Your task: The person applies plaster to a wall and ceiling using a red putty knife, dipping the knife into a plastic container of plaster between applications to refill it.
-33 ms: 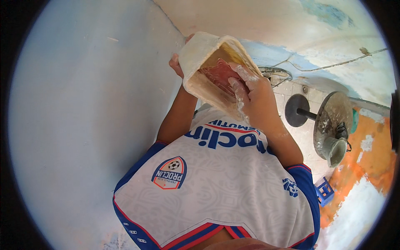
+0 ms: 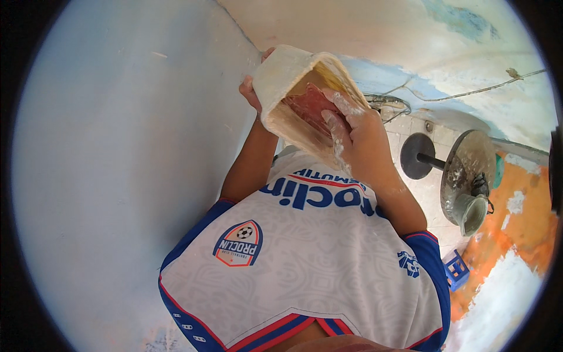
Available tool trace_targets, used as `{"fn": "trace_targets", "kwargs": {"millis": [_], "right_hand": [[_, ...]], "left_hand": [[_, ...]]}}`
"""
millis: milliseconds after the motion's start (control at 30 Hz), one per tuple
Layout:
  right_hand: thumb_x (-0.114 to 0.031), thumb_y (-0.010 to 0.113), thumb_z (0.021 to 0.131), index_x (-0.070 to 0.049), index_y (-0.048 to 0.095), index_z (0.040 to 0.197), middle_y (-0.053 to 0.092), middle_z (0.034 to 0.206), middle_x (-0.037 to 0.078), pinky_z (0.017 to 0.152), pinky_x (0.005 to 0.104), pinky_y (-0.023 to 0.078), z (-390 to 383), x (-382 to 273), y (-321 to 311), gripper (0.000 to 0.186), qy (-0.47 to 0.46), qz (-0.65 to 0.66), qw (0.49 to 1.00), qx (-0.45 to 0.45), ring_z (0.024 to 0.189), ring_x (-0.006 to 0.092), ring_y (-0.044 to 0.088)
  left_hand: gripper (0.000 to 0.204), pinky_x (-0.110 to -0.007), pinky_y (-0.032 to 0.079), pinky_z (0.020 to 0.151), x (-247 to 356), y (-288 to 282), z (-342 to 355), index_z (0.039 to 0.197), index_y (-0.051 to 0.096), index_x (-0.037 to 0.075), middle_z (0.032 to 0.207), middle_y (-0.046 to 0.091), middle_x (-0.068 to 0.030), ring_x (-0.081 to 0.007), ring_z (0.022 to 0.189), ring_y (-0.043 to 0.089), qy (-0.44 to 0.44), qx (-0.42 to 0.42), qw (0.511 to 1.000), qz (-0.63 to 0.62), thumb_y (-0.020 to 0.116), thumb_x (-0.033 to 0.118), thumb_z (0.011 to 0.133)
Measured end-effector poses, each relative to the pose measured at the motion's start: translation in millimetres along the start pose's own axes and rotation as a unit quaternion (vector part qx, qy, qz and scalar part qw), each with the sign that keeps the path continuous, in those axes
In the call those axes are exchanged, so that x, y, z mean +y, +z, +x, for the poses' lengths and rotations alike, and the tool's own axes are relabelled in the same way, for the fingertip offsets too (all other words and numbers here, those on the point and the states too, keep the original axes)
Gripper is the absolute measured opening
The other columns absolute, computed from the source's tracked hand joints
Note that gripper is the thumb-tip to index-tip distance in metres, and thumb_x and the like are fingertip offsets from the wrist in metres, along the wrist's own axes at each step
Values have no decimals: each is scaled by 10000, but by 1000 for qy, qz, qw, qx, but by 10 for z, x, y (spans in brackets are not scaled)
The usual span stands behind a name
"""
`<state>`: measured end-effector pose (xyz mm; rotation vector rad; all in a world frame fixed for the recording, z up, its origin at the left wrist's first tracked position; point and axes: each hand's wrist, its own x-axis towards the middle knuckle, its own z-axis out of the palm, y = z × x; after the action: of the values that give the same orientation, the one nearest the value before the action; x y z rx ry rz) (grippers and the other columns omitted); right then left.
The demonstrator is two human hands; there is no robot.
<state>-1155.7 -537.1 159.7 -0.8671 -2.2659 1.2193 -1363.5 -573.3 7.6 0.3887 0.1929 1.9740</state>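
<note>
My left hand (image 2: 248, 94) holds a whitish, putty-crusted box-shaped container (image 2: 280, 73) from its far left side. Only some fingertips show past the wall; the rest of that hand is behind it. The container is tilted so its opening faces me and to the right. Inside it, my right hand (image 2: 359, 132) grips a flat reddish spreader (image 2: 307, 104), thumb and fingers closed on its near right end. White smears cover the right fingers. Pale residue and a yellowish patch coat the container's inner walls.
A pale blue wall (image 2: 117, 146) rises close on my left. To the right are a round pedestal table (image 2: 466, 149), a grey-green pitcher (image 2: 471, 212) on it, and a blue plastic stool (image 2: 456, 270). A cable (image 2: 463, 94) runs along the far wall; the orange wall (image 2: 519, 193) has white patches.
</note>
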Motion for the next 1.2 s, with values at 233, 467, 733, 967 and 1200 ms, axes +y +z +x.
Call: {"fn": "trace_targets", "kwargs": {"millis": [233, 467, 733, 967, 1200], "right_hand": [[-32, 621, 989, 61, 637, 1292, 717, 987, 204, 861, 301, 531, 44, -6, -159, 317, 47, 30, 997, -59, 909, 181, 687], [-20, 593, 979, 64, 625, 1316, 748, 1024, 197, 866, 324, 547, 170, 141, -251, 349, 83, 216, 973, -19, 899, 221, 707], [-41, 636, 1003, 13, 525, 1398, 711, 1206, 140, 936, 309, 581, 156, 400, -521, 414, 111, 488, 864, 59, 1082, 179, 700], [-67, 634, 1011, -30, 549, 1373, 677, 1263, 109, 991, 363, 564, 90, 693, -605, 373, 60, 639, 748, 168, 1142, 198, 675], [-112, 558, 1072, 40, 554, 1372, 671, 1263, 119, 987, 332, 531, 622, 1263, -768, 337, -105, 410, 716, 555, 1113, 199, 661]], "left_hand": [[761, -415, 483, 1016, 13, 121, 17, 1296, 494, 93, 1256, 550, -90, -252, 1200, 543, 35, 97, 981, 167, 560, 665, 798], [797, -444, 500, 1032, 34, -154, 50, 1392, 517, 43, 1323, 611, -140, -279, 1228, 588, 16, 85, 987, 134, 439, 646, 877], [828, -463, 489, 1055, -85, -374, -40, 1398, 596, 41, 1385, 617, -128, -303, 1249, 595, -50, 138, 986, 74, 236, 642, 956], [809, -522, 484, 1114, -187, -261, 8, 1522, 478, 101, 1497, 555, -126, -339, 1329, 576, -28, 65, 994, 80, 428, 690, 971], [722, -525, 514, 1075, -192, -230, 26, 1515, 485, 108, 1459, 585, -121, -346, 1286, 605, -12, 79, 994, 71, 413, 604, 996]]}}
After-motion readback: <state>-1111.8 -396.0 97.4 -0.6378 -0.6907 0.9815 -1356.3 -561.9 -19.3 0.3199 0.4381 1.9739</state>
